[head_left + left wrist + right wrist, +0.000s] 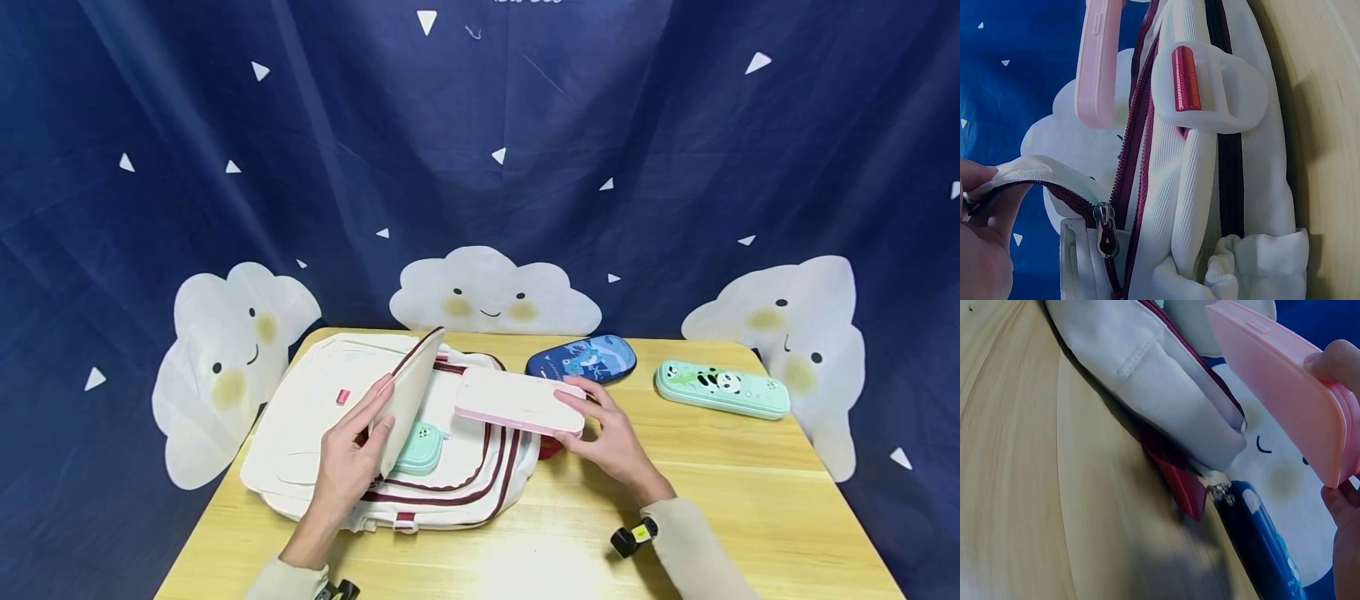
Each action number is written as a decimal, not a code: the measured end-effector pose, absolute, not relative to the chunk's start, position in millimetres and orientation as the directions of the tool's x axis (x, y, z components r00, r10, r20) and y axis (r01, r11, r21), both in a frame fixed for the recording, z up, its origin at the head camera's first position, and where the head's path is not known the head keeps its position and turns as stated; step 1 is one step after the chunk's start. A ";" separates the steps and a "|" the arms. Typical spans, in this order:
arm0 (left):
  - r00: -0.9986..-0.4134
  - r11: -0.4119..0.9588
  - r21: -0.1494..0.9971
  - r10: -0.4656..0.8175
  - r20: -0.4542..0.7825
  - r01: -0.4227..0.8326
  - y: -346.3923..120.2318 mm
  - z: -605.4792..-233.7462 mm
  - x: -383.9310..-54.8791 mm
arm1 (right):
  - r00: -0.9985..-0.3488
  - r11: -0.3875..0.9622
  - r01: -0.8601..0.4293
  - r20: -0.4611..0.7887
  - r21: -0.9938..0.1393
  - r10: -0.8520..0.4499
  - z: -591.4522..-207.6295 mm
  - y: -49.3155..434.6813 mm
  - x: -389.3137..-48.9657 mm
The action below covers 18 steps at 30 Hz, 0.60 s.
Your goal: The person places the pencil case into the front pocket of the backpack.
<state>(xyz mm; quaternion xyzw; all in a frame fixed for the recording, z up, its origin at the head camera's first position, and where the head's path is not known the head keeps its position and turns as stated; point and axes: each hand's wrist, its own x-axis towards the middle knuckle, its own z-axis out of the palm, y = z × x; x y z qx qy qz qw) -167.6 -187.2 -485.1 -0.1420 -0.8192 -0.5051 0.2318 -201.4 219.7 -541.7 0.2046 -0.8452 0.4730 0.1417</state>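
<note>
A person's left hand [352,454] is holding up the front flap [408,392] of a white backpack [315,417] lying flat on a wooden table [750,500], fingers curled round the flap's edge so the unzipped compartment is gaping open. Inside the opening, a mint-green case [420,448] is already lying against the lining. Just to the right, the right hand [611,437] is gripping the end of a pink pencil case [517,402], thumb on top and fingers beneath, and is holding it level above the bag's maroon-trimmed mouth. The packing step appears to be under way; the next move likely calls for tipping the pink case's free end down into the gap while the flap is kept raised. Farther right, a blue case [581,357] and a green panda case [722,388] are waiting on the tabletop.
</note>
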 end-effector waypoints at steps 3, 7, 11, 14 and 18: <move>-0.845 0.457 0.752 0.000 0.535 0.476 -186.8 -484.8 -168.2 | -0.864 0.448 -0.503 0.452 -0.739 -0.224 -542.0 214.2 -204.6; -0.838 0.460 0.744 0.000 0.545 0.484 -187.0 -485.6 -168.4 | -0.860 0.440 -0.511 0.453 -0.739 -0.236 -541.4 207.2 -208.7; -0.840 0.461 0.745 0.000 0.543 0.481 -187.2 -485.9 -168.3 | -0.861 0.444 -0.509 0.447 -0.738 -0.245 -541.1 200.8 -212.0; -0.842 0.462 0.747 0.000 0.540 0.479 -187.2 -486.2 -168.5 | -0.862 0.455 -0.506 0.439 -0.733 -0.252 -541.4 195.5 -214.2; -0.842 0.460 0.748 0.001 0.539 0.479 -187.1 -486.3 -168.7 | -0.857 0.458 -0.515 0.441 -0.724 -0.266 -542.3 188.2 -217.0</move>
